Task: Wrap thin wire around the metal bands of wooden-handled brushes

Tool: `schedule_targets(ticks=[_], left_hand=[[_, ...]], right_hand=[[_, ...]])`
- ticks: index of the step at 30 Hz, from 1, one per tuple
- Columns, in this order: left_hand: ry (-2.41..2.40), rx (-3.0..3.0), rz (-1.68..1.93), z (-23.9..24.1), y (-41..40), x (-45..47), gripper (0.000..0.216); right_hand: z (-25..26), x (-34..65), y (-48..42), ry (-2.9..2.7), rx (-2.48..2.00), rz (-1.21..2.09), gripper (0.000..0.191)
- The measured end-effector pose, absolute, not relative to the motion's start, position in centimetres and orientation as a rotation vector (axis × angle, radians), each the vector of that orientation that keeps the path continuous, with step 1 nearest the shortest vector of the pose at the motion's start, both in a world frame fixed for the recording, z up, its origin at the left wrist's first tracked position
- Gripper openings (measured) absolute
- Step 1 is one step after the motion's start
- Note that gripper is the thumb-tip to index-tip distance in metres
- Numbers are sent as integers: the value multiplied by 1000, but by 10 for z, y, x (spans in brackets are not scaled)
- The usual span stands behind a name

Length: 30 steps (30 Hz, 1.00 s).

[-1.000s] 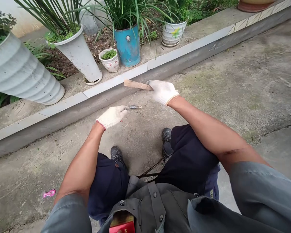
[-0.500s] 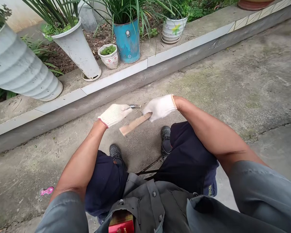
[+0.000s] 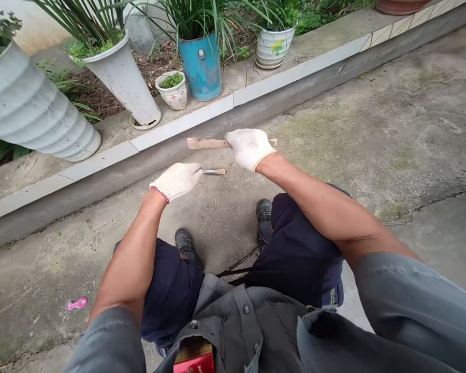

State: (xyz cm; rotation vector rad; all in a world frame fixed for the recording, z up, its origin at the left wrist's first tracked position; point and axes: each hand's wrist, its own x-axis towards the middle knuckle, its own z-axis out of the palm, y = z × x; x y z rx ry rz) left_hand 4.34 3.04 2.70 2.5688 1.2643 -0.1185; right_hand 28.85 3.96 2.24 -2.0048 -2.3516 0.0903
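My right hand (image 3: 250, 147), in a white knit glove, is closed around a flat strip of wood (image 3: 207, 143). The strip lies nearly level, sticking out on both sides of the fist. Lower and to the left, my left hand (image 3: 178, 180), also gloved, grips a short thin piece with a grey, metallic-looking band and a tan end (image 3: 216, 171); the rest is hidden in the fingers. A fine wire-like strand rises near the left fingertips. The two held pieces are apart, both above the concrete ground (image 3: 225, 212).
A tiled ledge (image 3: 182, 124) runs beyond my hands, bearing a blue pot (image 3: 202, 67), a small white pot (image 3: 173, 96), a tall white planter (image 3: 122, 77) and a ribbed planter (image 3: 42, 109). A pink object (image 3: 77, 303) lies on the ground at left. My shoes (image 3: 186, 246) stand below.
My right hand has moved up and away from me, turning the wood strip from slanted to nearly level. My left hand has shifted slightly left, still gripping its piece.
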Motion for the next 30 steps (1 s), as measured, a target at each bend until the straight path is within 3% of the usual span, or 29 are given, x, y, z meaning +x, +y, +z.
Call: schedule_targets(ticks=[5, 9, 13, 17, 25, 28, 30], left_hand=[[1289, 2539, 51, 22, 26, 37, 40], [1234, 2484, 138, 21, 17, 44, 40], [1158, 2290, 226, 20, 10, 49, 42], [1054, 2135, 322, 11, 5, 51, 46], [1140, 2274, 80, -8, 4, 52, 47], [1198, 2311, 99, 0, 5, 51, 47], [1267, 2326, 124, 6, 6, 51, 46]], right_hand=[[24, 287, 24, -2659, -2108, 264, 26], [19, 309, 15, -2928, -1726, 873, 15], [27, 324, 7, -2787, -1309, 1306, 21], [48, 320, 4, -2547, -1314, 1124, 23], [37, 322, 33, -2266, -1959, 197, 32], [24, 321, 37, -2486, -2178, 186, 38], [17, 319, 33, -2668, -2191, 333, 30]])
